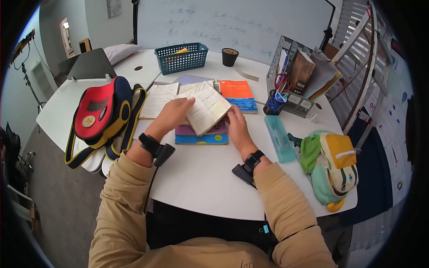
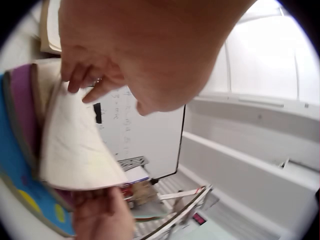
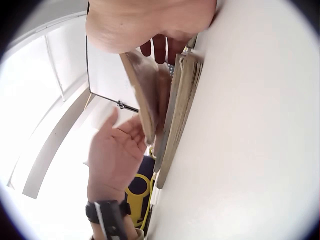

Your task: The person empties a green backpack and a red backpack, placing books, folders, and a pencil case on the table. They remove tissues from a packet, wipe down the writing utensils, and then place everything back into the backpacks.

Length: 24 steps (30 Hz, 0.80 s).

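Clock centred on the worn book, 12 toward the whiteboard. Person in tan sleeves at 6. From where I stand, near to far:

Green-and-yellow backpack at 4, on the white table. Turquoise case also at 4, closer in. Blue book at 6, purple book on top of it.

Worn book is up over that stack, tilted, written page showing. Right hand at 4 grips its edge, fingers curled underneath. Left hand at 9: fingers loose at the edge, thumb looks spread clear from the right wrist side.

Red-and-navy bag at 9, pen cup at 3. White-paged book lies open at 10, orange-and-blue book at 2. Grey rack at 2, further out. Far side: teal basket at 11, dark pot at 1. Writing on the whiteboard, can't read it.
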### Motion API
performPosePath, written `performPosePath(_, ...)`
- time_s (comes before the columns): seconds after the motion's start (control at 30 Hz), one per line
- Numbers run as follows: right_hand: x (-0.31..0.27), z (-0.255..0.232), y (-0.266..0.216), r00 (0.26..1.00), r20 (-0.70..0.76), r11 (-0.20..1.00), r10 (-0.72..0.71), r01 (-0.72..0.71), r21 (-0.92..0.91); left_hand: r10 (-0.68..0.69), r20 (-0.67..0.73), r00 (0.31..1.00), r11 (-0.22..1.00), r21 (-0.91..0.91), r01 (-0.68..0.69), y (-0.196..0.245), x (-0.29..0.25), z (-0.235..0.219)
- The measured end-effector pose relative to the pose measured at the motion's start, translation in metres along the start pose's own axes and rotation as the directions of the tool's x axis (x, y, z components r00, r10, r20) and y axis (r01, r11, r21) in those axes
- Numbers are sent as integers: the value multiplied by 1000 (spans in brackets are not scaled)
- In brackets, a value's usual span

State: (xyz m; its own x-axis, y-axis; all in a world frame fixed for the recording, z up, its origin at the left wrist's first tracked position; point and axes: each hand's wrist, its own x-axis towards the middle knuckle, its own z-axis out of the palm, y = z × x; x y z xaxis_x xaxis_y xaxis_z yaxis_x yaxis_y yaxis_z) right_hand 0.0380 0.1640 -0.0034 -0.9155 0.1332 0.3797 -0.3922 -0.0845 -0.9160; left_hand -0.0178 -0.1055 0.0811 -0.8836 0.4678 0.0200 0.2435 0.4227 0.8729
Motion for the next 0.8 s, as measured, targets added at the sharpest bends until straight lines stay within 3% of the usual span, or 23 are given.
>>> performPosePath(0.03,0,-2,-3,1000,-4,1000,29,-29,0,33,-125,992,965,263,1,-3,-3,11)
performPosePath(0.1,-2,-3,-14,996,-13,996,85,-85,8,184,-320,929,697,709,106,-21,-3,29)
performPosePath(0.13,-1,-5,-16,994,-12,993,113,-112,27,142,-316,938,780,619,91,-24,3,26)
performPosePath(0.2,1,-9,-18,986,-13,984,168,-167,67,107,-309,945,814,573,95,-33,8,25)
performPosePath(0.3,-3,-3,-15,988,-79,962,135,-149,-230,-1,-260,966,880,459,125,-14,1,17)
performPosePath(0.33,-4,-2,-18,985,-81,964,149,-164,-210,-46,-236,971,900,411,143,-11,-1,14)
performPosePath(0.43,-3,-5,-25,979,-37,971,201,-204,-126,8,-217,976,990,136,22,-23,5,13)
performPosePath(0.5,-3,-11,-24,969,59,970,241,-238,-44,-24,-263,965,999,23,31,-23,6,16)
performPosePath(0.63,-3,-9,-24,971,91,975,223,-220,-39,-37,-281,959,975,-221,-27,-10,3,26)
performPosePath(0.8,-1,-12,-24,979,62,976,194,-187,-108,172,-345,923,880,-367,-301,-5,7,30)
